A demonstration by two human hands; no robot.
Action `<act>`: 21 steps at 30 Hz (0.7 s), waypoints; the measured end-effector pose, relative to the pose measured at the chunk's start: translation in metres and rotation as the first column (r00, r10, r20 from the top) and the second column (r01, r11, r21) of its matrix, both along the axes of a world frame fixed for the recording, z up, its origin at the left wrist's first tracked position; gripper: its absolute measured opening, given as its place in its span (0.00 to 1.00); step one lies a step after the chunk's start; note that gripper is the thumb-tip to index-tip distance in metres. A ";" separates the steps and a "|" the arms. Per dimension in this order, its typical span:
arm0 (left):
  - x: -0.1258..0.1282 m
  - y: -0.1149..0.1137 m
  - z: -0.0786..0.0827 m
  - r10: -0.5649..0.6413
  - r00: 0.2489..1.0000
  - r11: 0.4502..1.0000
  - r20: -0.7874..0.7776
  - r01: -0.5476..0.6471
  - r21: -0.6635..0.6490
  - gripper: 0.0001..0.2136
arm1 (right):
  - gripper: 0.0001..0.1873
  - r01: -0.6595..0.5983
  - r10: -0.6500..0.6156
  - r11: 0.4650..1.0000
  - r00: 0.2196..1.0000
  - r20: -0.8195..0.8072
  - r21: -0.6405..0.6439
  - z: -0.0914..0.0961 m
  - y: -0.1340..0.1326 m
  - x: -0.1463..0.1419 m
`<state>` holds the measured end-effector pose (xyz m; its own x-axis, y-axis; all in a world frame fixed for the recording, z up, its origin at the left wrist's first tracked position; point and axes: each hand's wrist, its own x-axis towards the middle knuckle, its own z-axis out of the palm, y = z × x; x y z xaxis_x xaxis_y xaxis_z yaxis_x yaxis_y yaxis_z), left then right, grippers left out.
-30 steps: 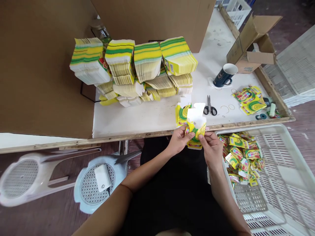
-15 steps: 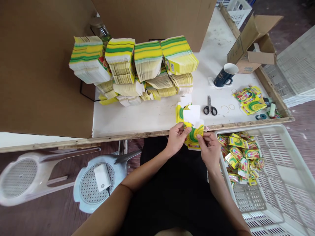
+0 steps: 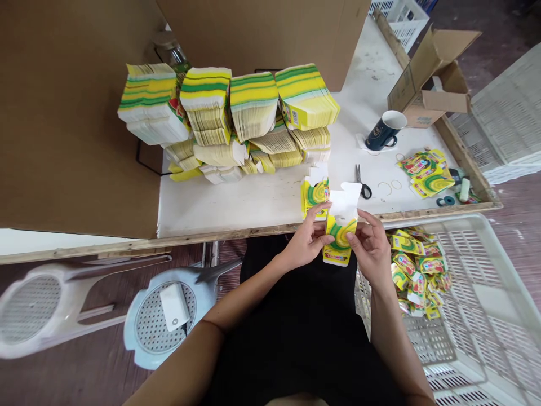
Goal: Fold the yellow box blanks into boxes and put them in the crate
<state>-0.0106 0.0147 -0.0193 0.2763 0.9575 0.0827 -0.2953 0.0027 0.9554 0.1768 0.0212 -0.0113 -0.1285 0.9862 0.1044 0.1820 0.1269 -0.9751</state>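
Between my two hands, at the table's front edge, is a small yellow and green carton (image 3: 340, 237) with its white flap standing up at the far end. My left hand (image 3: 307, 241) is closed on the carton's left side, thumb on the printed front. On the right side my right hand (image 3: 372, 245) grips it, thumb on the face and fingers curled behind. Just beyond my left hand, flat cartons (image 3: 313, 194) of the same print lie on the tabletop. Black-handled scissors (image 3: 363, 183) lie past the carton, partly hidden by its flap.
Tall stacks of flat cartons (image 3: 253, 107) stand along the back. A dark mug (image 3: 382, 135), a loose pile of cartons (image 3: 429, 172) and an open cardboard box (image 3: 431, 93) are at the right. A white basket (image 3: 486, 270) holding filled packs sits below right; a stool (image 3: 147, 332) stands left.
The carton has moved slightly right and towards me, away from the flat cartons, with its flap now covering part of the scissors. Both hands have shifted with it, the right fingers spreading around its side.
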 end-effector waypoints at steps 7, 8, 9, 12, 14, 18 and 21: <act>-0.002 -0.003 0.001 -0.099 0.995 0.994 -0.030 0.098 -0.041 0.18 | 0.17 -0.026 0.030 0.999 0.995 0.090 -0.043 0.004 -0.001 0.011; -0.001 -0.003 0.000 -0.117 0.993 0.991 -0.015 0.116 -0.065 0.19 | 0.15 -0.025 0.030 0.999 0.994 0.102 -0.046 0.005 -0.001 0.012; -0.001 -0.003 -0.001 -0.129 0.992 0.988 -0.006 0.128 -0.085 0.20 | 0.15 -0.024 0.029 0.999 0.994 0.109 -0.047 0.006 -0.001 0.012; 0.001 -0.004 -0.002 -0.154 0.988 0.982 -0.007 0.152 -0.113 0.21 | 0.15 -0.009 0.010 1.000 0.992 0.123 -0.008 0.008 0.000 0.012; 0.002 -0.004 -0.002 -0.159 0.987 0.980 -0.015 0.156 -0.124 0.22 | 0.14 0.005 -0.016 0.997 0.991 0.136 0.078 0.007 0.001 0.011; 0.004 -0.005 -0.001 -0.120 0.992 0.978 0.041 0.125 -0.169 0.40 | 0.14 0.089 -0.096 0.986 0.994 0.046 0.144 -0.001 0.003 0.006; 0.004 -0.004 -0.004 -0.157 0.986 0.976 0.054 0.163 -0.147 0.45 | 0.24 0.119 -0.119 0.986 0.993 -0.011 0.117 -0.007 0.003 0.005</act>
